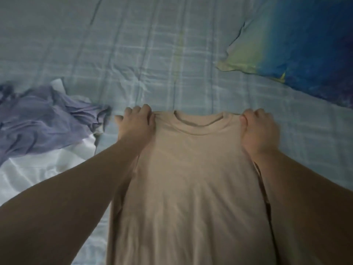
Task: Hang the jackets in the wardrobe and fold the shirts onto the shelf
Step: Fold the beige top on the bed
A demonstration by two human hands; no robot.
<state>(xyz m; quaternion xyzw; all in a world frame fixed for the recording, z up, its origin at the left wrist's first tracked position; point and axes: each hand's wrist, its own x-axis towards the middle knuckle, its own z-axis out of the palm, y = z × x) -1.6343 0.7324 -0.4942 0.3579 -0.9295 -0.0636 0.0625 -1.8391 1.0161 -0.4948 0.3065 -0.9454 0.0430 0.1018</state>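
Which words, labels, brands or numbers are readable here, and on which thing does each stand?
There is none to read. The beige shirt, gripped at the shoulders by the left hand and right hand, is plain; the checked sheet and blue pillow show only patterns.

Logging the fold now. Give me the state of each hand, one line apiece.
Left hand: closed, gripping the left shoulder of the beige shirt.
Right hand: closed, gripping the same shirt's right shoulder.
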